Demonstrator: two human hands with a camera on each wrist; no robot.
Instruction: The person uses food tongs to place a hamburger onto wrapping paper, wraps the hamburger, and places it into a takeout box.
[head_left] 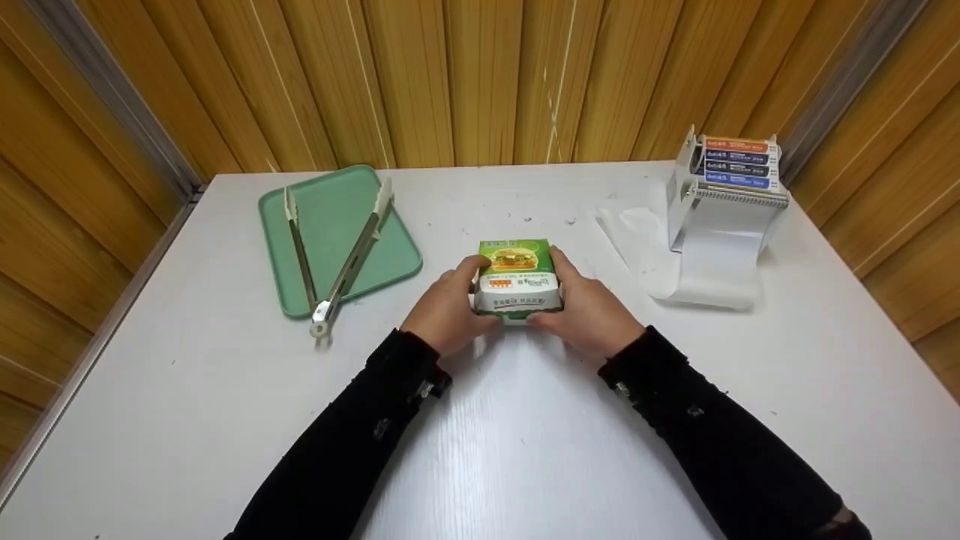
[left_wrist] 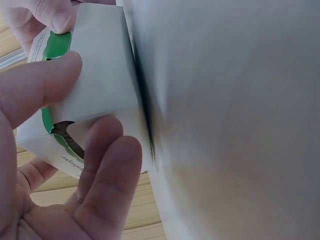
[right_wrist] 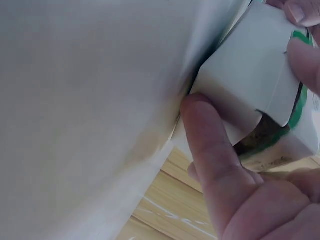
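Observation:
A small burger box with a green lid and a burger picture sits on the white table in front of me. My left hand grips its left side, thumb along the near face. The right side is held by my right hand, its thumb also at the near face. In the left wrist view, the box's white lower wall shows under the green-edged lid, with a dark gap at the corner. A similar dark opening appears beside the right hand's fingers in the right wrist view.
Metal tongs with pale tips lie spread across a green tray at the back left. At the back right stands a holder with several colored labels, a white sheet trailing from it. Wood-patterned panels border the table.

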